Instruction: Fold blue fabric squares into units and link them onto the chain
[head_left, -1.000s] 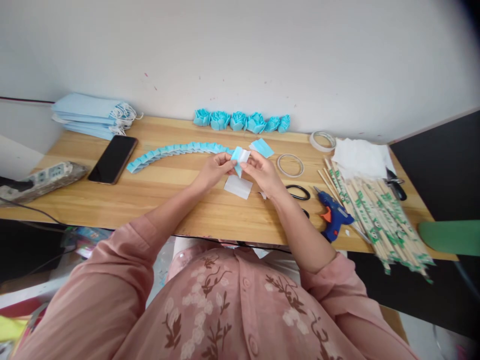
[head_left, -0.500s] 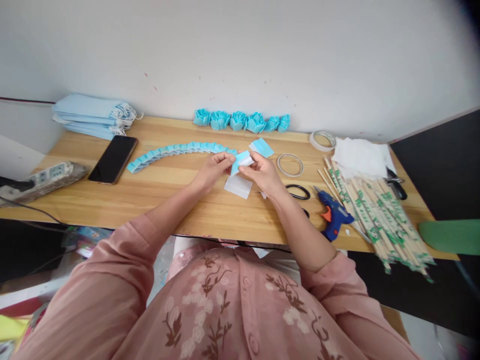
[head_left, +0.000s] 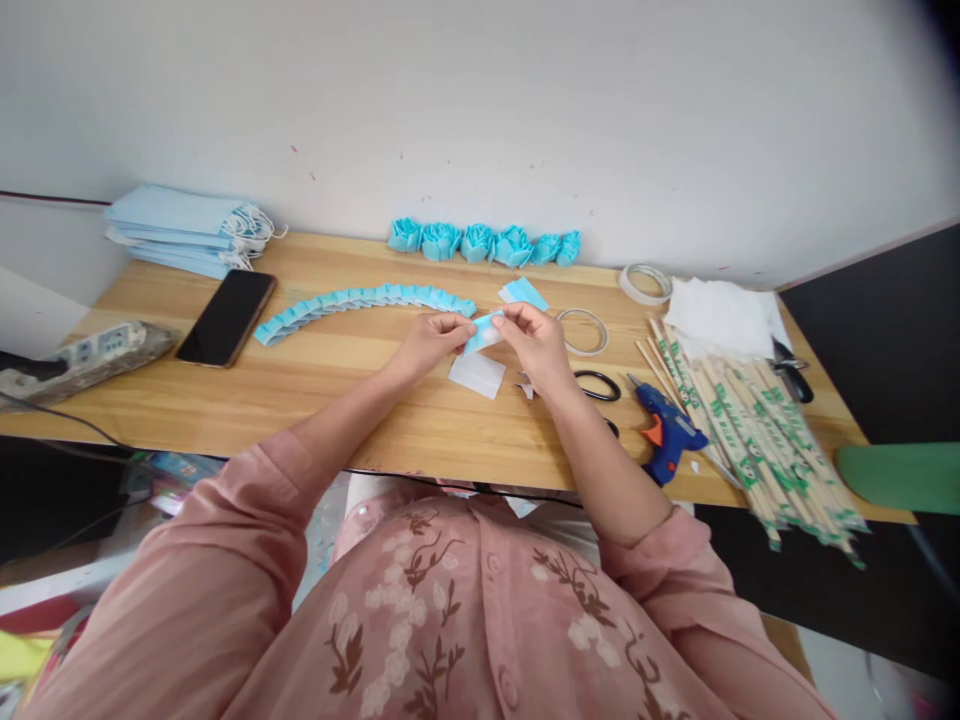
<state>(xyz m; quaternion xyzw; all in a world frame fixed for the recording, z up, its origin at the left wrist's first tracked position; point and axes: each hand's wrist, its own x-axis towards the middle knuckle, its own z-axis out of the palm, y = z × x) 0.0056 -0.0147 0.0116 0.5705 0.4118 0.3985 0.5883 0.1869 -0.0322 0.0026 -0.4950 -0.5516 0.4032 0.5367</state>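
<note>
Between my two hands is a small piece of blue-and-white mask fabric (head_left: 482, 334), partly folded. My left hand (head_left: 437, 341) pinches its left end, and my right hand (head_left: 536, 341) pinches its right end. A white fabric piece (head_left: 478, 375) lies flat on the table just below them. Beyond my right hand rest more blue fabric pieces (head_left: 525, 292). A curved row of folded blue pieces (head_left: 367, 298) stretches away to the left. Black-handled scissors (head_left: 598, 385) lie partly hidden beneath my right forearm.
Several blue fabric roses (head_left: 477, 242) line the wall. Left are stacked face masks (head_left: 180, 230), a phone (head_left: 226, 318) and a power strip (head_left: 105, 350). Right are tape rolls (head_left: 645, 284), a blue glue gun (head_left: 667, 430), wrapped chopsticks (head_left: 772, 430), white sheets (head_left: 724, 312) and a green object (head_left: 900, 475).
The fabric piece has been turned and flattened between my fingers, now lying more level. My right hand has shifted slightly right and its fingertips have moved to the piece's upper right edge.
</note>
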